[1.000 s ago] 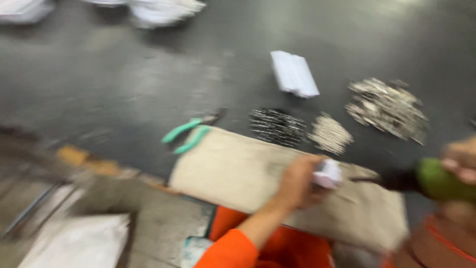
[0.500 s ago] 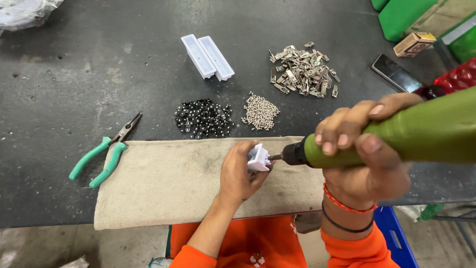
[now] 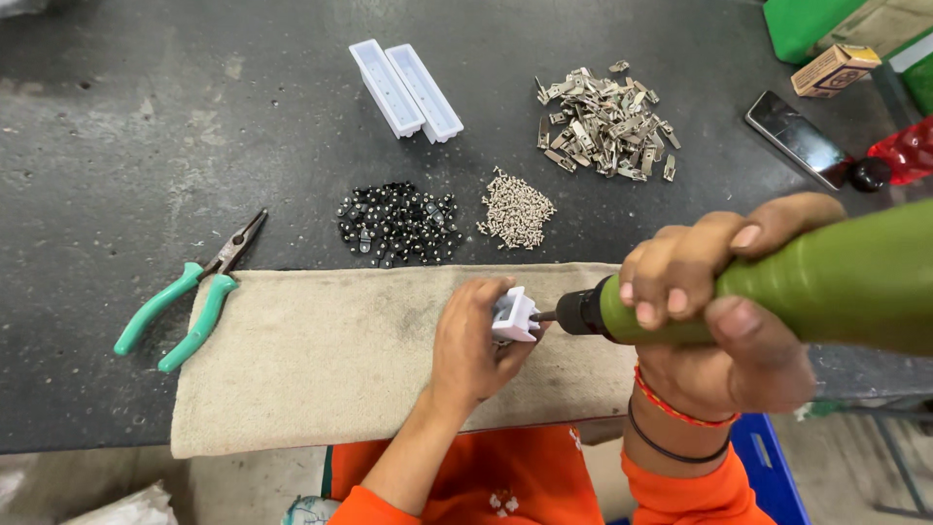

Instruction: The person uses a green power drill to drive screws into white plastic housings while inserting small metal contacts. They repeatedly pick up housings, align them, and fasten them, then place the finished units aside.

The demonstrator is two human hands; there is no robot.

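White plastic part (image 3: 513, 316) pinched in left hand (image 3: 468, 345); right hand (image 3: 719, 311) clamped on green screwdriver (image 3: 777, 292); two white trays (image 3: 405, 89).

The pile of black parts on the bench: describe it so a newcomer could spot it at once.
Start at the beige cloth on the dark bench. Just beyond its far edge lie the black parts, left of the pale screws. It is the only dark, glossy heap.
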